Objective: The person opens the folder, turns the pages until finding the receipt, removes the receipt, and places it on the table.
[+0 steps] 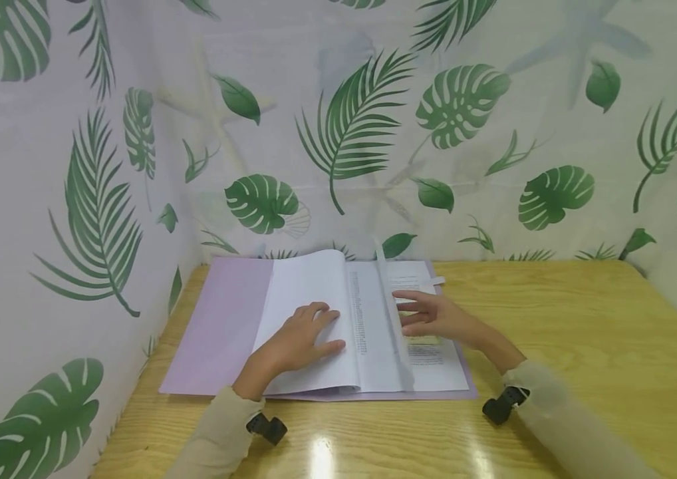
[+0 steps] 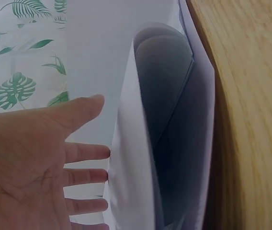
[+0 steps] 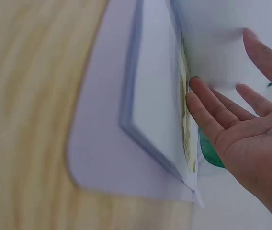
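A lilac-covered document folder (image 1: pixel 225 319) lies spread on the table with white pages inside. My left hand (image 1: pixel 302 336) rests with fingers spread on the turned left-hand pages (image 1: pixel 290 283), which bow up in a curve near the middle. In the left wrist view, that hand's fingertips (image 2: pixel 102 176) touch the curved white sheet. A half-raised page (image 1: pixel 383 332) stands between the hands. My right hand (image 1: pixel 434 316) is at its right side, fingers slightly bent and thumb apart, over a printed sheet (image 1: pixel 434 372). In the right wrist view, the fingers (image 3: pixel 205 115) reach to the raised page.
The wooden table (image 1: pixel 584 332) extends to the right and front of the folder. A leaf-printed cloth wall (image 1: pixel 362 133) stands close behind and on the left. A small white tab (image 1: pixel 439 281) sticks out at the folder's right edge. Black wrist cameras (image 1: pixel 267 428) sit on both sleeves.
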A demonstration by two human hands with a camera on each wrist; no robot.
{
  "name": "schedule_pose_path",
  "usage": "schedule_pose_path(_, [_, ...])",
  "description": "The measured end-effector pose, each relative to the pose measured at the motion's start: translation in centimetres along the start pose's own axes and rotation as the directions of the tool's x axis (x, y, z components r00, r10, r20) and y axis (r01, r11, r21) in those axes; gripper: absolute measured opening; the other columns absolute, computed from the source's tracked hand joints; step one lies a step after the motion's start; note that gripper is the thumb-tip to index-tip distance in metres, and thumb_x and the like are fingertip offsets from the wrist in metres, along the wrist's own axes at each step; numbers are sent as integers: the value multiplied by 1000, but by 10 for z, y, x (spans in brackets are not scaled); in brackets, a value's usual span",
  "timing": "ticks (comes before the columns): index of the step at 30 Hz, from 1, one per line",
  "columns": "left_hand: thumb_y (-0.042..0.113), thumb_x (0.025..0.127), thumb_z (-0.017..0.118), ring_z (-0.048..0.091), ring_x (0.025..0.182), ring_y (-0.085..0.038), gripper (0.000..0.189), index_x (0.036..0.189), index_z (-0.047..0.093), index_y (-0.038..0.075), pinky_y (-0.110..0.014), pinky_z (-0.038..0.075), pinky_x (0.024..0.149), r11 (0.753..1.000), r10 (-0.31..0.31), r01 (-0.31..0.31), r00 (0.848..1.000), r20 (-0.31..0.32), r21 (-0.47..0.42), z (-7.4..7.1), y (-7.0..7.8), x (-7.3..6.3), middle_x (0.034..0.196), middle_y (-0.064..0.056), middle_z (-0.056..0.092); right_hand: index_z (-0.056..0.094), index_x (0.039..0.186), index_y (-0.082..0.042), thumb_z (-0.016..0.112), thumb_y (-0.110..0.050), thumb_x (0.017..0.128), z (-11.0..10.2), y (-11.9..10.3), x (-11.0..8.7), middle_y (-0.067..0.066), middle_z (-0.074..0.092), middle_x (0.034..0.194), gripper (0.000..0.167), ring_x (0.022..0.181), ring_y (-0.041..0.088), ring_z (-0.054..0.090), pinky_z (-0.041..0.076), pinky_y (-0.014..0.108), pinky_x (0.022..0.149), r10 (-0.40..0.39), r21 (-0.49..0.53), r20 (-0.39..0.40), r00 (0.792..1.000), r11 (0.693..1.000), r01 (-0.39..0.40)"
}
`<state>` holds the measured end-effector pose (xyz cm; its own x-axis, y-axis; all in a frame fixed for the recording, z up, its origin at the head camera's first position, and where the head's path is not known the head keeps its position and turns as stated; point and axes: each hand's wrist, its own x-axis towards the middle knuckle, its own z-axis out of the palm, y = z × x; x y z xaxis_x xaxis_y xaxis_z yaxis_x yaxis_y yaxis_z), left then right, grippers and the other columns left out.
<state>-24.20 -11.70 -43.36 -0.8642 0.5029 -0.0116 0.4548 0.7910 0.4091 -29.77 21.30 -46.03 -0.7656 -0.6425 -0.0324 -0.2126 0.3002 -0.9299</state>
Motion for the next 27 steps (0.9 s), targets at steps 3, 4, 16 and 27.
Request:
schedule_pose_path(3, [40,101,62,37,147,-39,57,149,51,11,-55,35,120,1000,11,-11,1000,-21,-6,-2,0,0,158,-15,42,31,160,-10,74,-17,94,8,-3,4,30,43,155,79,136,44,54,54,36,105,-9,23,14,1000,1000,9])
schedule_pose_path(4, [39,102,62,37,147,-39,55,148,52,12,-55,34,120,1000,10,-10,1000,-23,-7,-2,0,0,159,-15,42,30,160,-10,74,-17,94,11,-5,5,30,43,155,80,137,44,53,53,37,106,-10,33,18,1000,999,9])
schedule_pose_path(16, [27,102,62,43,147,-36,50,146,54,5,-49,36,122,996,42,-43,999,-13,-75,-13,-6,1,156,-17,48,19,163,-15,79,-14,90,42,-17,24,29,41,156,95,138,45,51,47,54,110,-64,33,-6,998,997,65])
schedule_pose_path(27, [18,105,54,55,137,-33,40,143,57,7,-51,47,111,993,-107,92,966,-234,-75,-41,-15,-12,145,-13,61,20,163,-17,80,-15,89,56,-29,36,25,40,158,96,139,42,52,47,50,112,-49,45,-29,998,998,50])
